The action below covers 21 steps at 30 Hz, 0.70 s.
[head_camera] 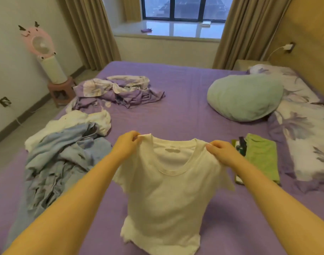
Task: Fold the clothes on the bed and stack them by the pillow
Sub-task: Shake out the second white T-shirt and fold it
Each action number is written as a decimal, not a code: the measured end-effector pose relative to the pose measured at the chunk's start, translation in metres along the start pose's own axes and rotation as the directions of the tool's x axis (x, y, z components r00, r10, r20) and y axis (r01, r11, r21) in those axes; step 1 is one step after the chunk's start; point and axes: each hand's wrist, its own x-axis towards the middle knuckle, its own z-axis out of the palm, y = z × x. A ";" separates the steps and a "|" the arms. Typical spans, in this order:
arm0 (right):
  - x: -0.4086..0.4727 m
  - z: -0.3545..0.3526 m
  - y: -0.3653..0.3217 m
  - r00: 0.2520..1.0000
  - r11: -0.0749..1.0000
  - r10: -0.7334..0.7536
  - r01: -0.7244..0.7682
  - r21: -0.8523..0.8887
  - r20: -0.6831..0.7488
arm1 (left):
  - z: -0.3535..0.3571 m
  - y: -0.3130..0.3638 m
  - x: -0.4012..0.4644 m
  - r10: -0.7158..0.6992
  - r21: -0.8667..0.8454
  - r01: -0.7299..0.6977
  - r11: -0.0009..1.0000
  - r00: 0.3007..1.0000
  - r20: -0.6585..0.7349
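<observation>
Our left hand [127, 144] and right hand [219, 151] each pinched a shoulder of the white T-shirt [165, 196]. Folding step; next, we judged, lay it flat, then stack toward the green pillow [244, 97] at 2 o'clock.

Both bare forearms outstretched, left hand [127, 142] and right hand [221, 151] pinched closed, level, apart.
</observation>
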 end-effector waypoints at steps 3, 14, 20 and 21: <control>0.011 0.054 0.053 0.998 0.994 0.068 -0.068 -0.085 0.005 | 0.065 -0.049 0.000 -0.090 -0.033 0.093 0.995 0.991 0.094; 0.069 0.142 0.140 0.970 0.947 0.166 -0.207 -0.245 -0.177 | 0.174 -0.133 0.057 -0.227 -0.167 0.253 0.953 0.960 0.163; 0.126 0.155 0.147 0.977 0.915 0.076 -0.147 -0.376 -0.198 | 0.207 -0.133 0.113 -0.038 -0.117 0.045 0.992 0.997 0.062; 0.132 0.157 0.148 0.979 0.902 0.080 -0.150 -0.404 -0.185 | 0.211 -0.134 0.122 -0.022 -0.089 0.029 0.996 0.997 0.078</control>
